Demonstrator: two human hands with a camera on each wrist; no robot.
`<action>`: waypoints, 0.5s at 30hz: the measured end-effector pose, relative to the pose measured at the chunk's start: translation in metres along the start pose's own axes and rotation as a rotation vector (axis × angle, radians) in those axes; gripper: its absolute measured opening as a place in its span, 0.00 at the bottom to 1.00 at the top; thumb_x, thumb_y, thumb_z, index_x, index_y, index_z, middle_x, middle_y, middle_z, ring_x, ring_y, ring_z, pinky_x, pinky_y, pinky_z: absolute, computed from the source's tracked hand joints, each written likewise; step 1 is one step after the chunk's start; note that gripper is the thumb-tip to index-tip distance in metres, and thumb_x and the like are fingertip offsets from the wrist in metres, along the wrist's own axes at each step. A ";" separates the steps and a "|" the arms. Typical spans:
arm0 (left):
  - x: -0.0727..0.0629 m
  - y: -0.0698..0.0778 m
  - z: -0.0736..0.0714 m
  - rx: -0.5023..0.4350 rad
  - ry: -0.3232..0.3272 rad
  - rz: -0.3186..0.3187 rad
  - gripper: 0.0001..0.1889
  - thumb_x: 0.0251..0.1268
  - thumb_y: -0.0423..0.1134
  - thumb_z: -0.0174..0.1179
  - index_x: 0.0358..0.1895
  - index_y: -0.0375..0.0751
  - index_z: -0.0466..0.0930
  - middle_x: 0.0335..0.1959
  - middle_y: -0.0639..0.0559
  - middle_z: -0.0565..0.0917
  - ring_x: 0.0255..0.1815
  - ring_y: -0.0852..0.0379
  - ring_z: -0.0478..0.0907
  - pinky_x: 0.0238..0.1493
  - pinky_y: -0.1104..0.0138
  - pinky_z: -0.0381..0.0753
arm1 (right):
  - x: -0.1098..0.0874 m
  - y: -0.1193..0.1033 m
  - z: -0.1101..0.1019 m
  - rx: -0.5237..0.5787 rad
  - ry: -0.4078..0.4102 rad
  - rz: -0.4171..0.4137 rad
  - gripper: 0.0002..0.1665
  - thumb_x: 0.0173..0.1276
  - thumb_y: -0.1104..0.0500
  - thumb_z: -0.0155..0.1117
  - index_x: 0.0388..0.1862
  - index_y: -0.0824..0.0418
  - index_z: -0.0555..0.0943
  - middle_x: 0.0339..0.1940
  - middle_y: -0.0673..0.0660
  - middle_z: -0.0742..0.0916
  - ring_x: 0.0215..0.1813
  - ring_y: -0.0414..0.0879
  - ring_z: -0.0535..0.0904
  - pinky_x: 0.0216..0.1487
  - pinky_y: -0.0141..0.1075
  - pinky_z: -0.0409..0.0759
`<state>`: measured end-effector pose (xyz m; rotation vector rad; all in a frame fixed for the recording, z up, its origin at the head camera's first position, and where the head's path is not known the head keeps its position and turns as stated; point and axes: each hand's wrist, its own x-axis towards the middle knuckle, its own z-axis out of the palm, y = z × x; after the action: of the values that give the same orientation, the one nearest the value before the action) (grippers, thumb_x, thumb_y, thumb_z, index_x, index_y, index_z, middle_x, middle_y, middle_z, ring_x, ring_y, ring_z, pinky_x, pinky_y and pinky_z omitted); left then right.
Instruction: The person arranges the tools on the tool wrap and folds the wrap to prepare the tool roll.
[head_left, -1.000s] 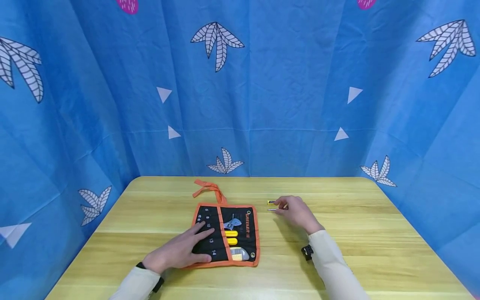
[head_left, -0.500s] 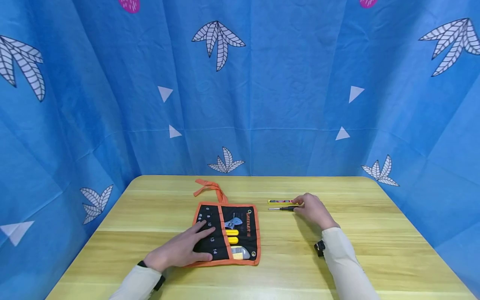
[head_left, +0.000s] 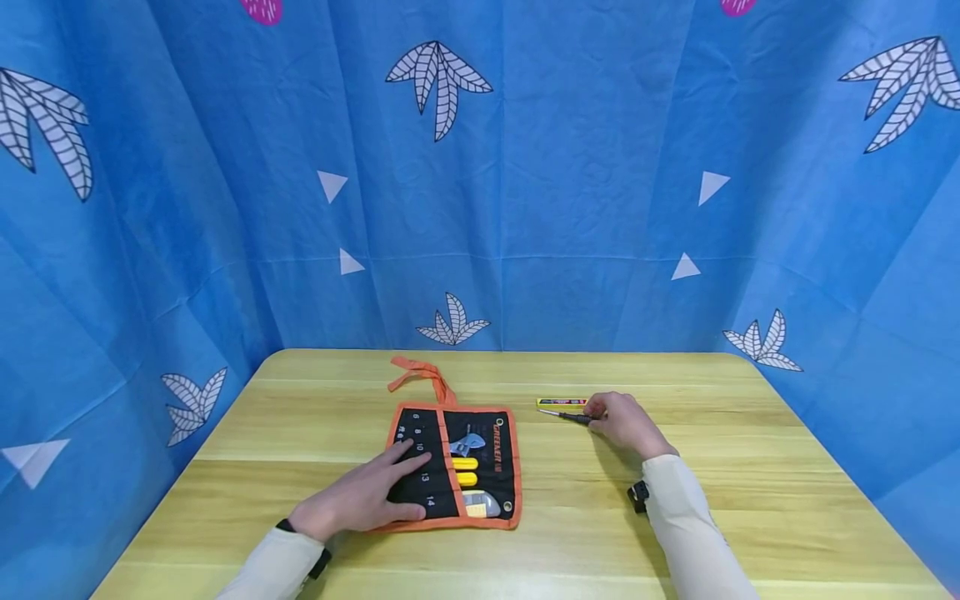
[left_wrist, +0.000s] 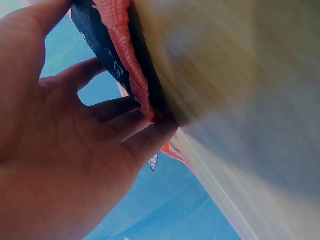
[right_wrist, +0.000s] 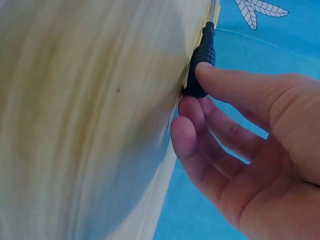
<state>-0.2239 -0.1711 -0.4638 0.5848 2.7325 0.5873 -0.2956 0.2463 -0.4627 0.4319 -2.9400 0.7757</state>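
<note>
A black tool roll (head_left: 497,487) with orange edging lies on the table, left of centre. My left hand (head_left: 363,498) rests on its numbered pockets, fingers spread; the left wrist view has fingertips along the orange border (left_wrist: 137,82). To the right, my right hand (head_left: 628,423) pinches the black handle of a small screwdriver (head_left: 576,417) near its end. Thumb and fingertips are at that handle (right_wrist: 204,52) in the right wrist view. The metal shaft points left. Just behind it lies a slim yellow packet (head_left: 561,402), partly covered by the right fingers.
Pockets of the roll hold an adjustable wrench (head_left: 468,444), two yellow handles (head_left: 465,463) and a utility knife (head_left: 481,504). An orange tie strap (head_left: 427,374) trails behind the roll. A blue patterned curtain (head_left: 570,208) hangs beyond the table's back edge.
My right hand has slid right along the screwdriver to its handle, uncovering more of the packet. The screwdriver has turned slightly, tip away from me. The left hand has stayed on the roll.
</note>
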 end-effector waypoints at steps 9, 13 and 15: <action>0.000 -0.001 0.000 0.004 -0.002 0.001 0.43 0.60 0.65 0.68 0.78 0.58 0.66 0.83 0.42 0.56 0.80 0.35 0.58 0.72 0.38 0.66 | -0.002 -0.003 0.000 0.018 -0.019 0.007 0.06 0.65 0.71 0.69 0.40 0.64 0.86 0.37 0.56 0.88 0.44 0.53 0.84 0.51 0.52 0.82; 0.000 -0.001 0.000 0.006 -0.006 0.007 0.43 0.60 0.65 0.68 0.78 0.58 0.66 0.83 0.42 0.56 0.80 0.35 0.58 0.72 0.38 0.65 | -0.003 -0.004 -0.002 0.037 -0.019 0.005 0.05 0.66 0.70 0.69 0.40 0.63 0.86 0.37 0.56 0.88 0.43 0.52 0.84 0.49 0.50 0.82; 0.000 -0.002 0.000 0.010 -0.007 0.009 0.43 0.60 0.66 0.68 0.78 0.58 0.66 0.82 0.42 0.56 0.80 0.35 0.58 0.72 0.38 0.66 | -0.003 -0.006 -0.004 0.052 -0.017 0.006 0.05 0.67 0.69 0.68 0.41 0.63 0.86 0.38 0.56 0.89 0.43 0.51 0.84 0.48 0.49 0.83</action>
<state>-0.2247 -0.1724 -0.4644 0.6001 2.7294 0.5731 -0.2908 0.2441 -0.4574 0.4357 -2.9433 0.8548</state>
